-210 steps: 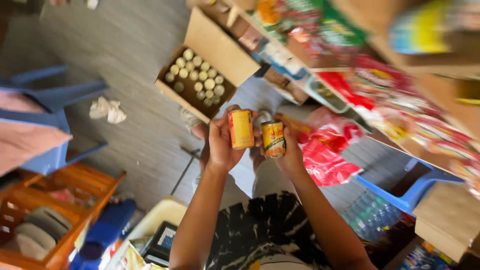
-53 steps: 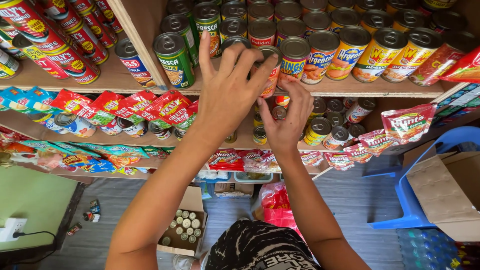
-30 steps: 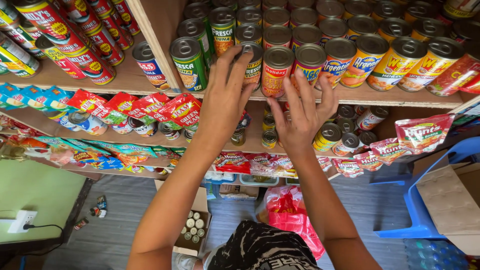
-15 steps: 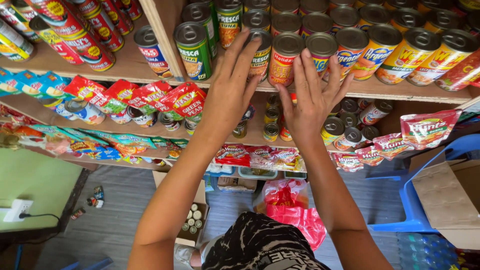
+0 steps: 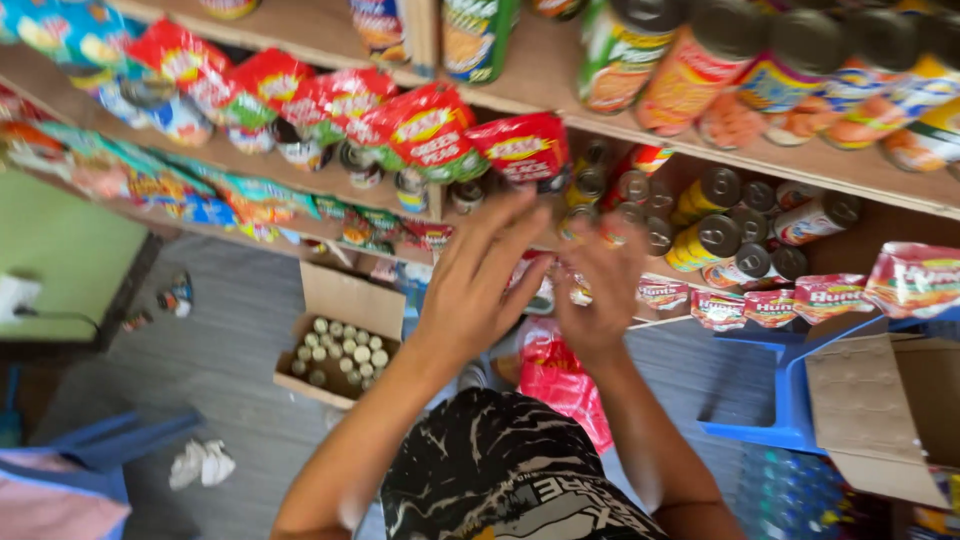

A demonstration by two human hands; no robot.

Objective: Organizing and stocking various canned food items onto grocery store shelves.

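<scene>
Both hands are raised empty before the lower shelf (image 5: 850, 185): the left hand (image 5: 480, 290) with fingers spread apart, the right hand (image 5: 600, 295) loosely open. The cans (image 5: 715, 240) are laid on their sides near that shelf's front edge, just beyond the fingertips, lids facing outward.

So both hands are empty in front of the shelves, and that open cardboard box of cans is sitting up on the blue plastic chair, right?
Not quite. The head view shows the open cardboard box of cans on the grey floor, not on a chair. Both the left hand and right hand are empty.
</scene>
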